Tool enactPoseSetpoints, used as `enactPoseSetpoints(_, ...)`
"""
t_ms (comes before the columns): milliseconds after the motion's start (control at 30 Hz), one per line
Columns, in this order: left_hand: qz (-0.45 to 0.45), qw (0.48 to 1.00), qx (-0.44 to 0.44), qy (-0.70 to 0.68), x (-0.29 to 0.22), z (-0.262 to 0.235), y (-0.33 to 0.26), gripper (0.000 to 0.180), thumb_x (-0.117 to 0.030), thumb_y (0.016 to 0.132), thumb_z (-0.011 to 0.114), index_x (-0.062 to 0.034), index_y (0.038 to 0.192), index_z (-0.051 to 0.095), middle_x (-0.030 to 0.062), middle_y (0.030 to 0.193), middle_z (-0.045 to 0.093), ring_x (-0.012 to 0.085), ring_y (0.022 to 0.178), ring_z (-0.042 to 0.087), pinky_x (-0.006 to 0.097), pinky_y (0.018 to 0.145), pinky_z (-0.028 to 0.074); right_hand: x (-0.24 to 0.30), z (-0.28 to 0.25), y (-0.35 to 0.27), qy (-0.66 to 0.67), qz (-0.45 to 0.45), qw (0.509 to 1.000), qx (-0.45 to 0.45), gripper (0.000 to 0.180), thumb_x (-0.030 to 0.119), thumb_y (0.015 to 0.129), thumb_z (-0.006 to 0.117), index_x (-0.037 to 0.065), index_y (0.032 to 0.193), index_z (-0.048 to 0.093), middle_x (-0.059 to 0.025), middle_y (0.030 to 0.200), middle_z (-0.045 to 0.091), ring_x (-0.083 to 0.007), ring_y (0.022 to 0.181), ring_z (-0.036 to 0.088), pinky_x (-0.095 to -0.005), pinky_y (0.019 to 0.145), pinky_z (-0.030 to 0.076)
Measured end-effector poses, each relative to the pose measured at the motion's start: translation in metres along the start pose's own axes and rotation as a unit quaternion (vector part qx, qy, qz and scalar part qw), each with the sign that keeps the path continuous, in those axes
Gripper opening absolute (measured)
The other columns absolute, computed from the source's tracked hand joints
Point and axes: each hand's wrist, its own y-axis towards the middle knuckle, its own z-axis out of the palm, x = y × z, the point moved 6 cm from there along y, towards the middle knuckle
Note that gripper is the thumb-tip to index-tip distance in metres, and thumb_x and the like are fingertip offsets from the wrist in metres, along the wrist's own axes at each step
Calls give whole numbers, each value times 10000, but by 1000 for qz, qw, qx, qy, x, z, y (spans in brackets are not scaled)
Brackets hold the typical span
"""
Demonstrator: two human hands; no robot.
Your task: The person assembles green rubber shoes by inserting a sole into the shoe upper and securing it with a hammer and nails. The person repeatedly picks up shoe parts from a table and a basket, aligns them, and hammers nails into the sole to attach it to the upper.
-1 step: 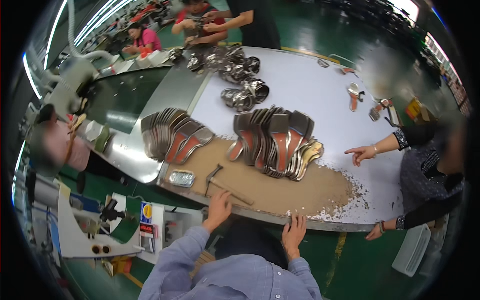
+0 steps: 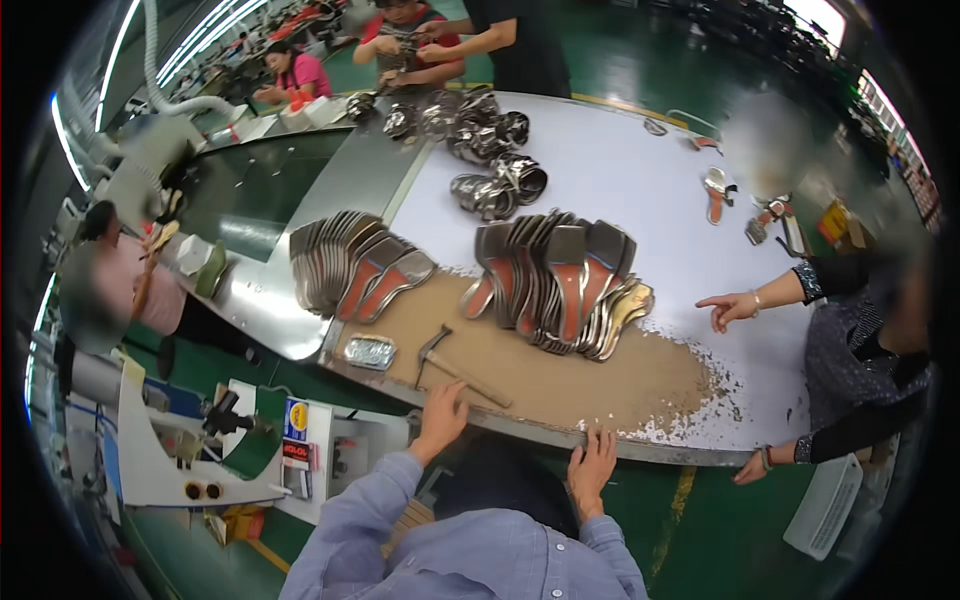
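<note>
My left hand (image 2: 440,415) rests on the near edge of the work table (image 2: 690,455), fingers spread, holding nothing. Its fingertips lie just short of the handle of a hammer (image 2: 448,364) on the worn brown patch of the tabletop. My right hand (image 2: 592,465) grips the same edge further right, also with nothing in it. Beyond the hammer, a fanned stack of grey and orange shoe insoles (image 2: 558,282) lies in the middle. A second fan of insoles (image 2: 352,266) lies to the left. A small foil tray (image 2: 369,351) sits left of the hammer.
A person at the right rests a hand (image 2: 730,310) on the white tabletop. A heap of shiny metal shoe forms (image 2: 485,150) lies at the far side, where other people work. A conveyor (image 2: 250,190) runs at the left, with a machine (image 2: 210,440) below it.
</note>
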Motion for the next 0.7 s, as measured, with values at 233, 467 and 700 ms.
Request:
enactPoseSetpoints(233, -93, 984, -57, -138, 15, -16, 5, 366, -126, 916, 646, -34, 1270, 623, 161, 1122, 710, 342, 1081, 657, 421, 931, 508, 0, -1, -2, -4, -26, 999, 18, 485, 127, 865, 654, 62, 1338, 572, -217, 1498, 438, -438, 1407, 363, -529, 1147, 320)
enactPoseSetpoints(467, -64, 983, -27, -172, 33, -20, 88, 371, -137, 915, 656, -13, 1262, 621, 172, 1149, 704, 350, 1105, 653, 423, 947, 508, 9, 6, 1, -34, 28, 999, -4, 455, 102, 878, 626, 35, 1325, 575, -217, 1499, 441, -439, 1410, 359, -525, 1157, 312)
enactPoseSetpoints(700, -19, 989, 31, -142, 51, -13, 156, 483, -130, 897, 668, 8, 1344, 547, 236, 1267, 609, 407, 1177, 581, 450, 1004, 468, 27, 25, 11, -62, 123, 989, -56, 465, 147, 922, 601, -6, 1357, 537, -267, 1453, 465, -454, 1383, 386, -521, 1161, 310)
